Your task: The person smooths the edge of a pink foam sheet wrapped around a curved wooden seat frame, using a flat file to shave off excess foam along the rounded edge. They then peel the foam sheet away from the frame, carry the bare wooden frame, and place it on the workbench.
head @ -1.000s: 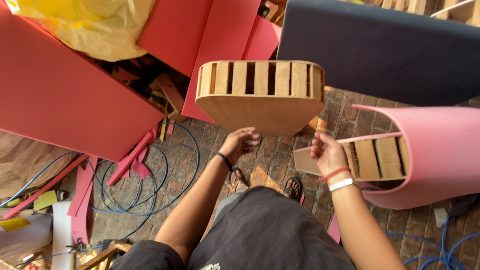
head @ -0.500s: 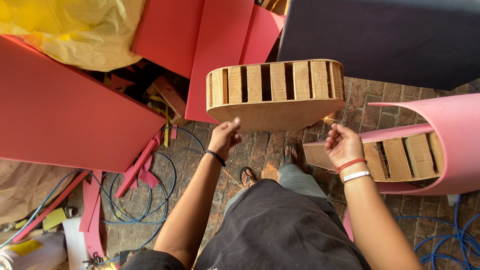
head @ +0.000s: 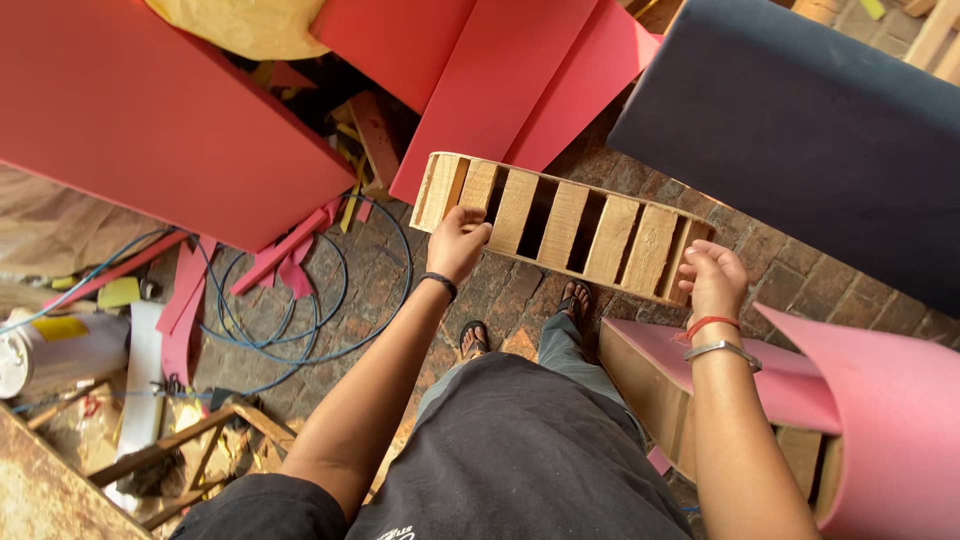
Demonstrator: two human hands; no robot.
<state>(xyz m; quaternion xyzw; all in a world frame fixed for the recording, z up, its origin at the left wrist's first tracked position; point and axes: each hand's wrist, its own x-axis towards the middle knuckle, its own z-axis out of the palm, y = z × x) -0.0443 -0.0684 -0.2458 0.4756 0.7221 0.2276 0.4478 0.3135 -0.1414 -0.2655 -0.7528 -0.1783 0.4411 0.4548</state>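
A slatted wooden frame with rounded ends is held out in front of me, tilted down to the right, above the brick floor. My left hand grips its left part, fingers curled over a slat. My right hand holds its right end; a red thread and a metal bangle sit on that wrist. A black band circles my left wrist. My sandalled feet stand under the frame.
Big red foam sheets lean at left and top. A dark blue padded panel is at upper right. A second wooden frame wrapped in pink foam stands at right. Blue cable, foam scraps and wooden pieces lie at left.
The slatted frame has turned from edge-on to showing its slats and now tilts down to the right. Both hands, apart from it before, now grip its ends.
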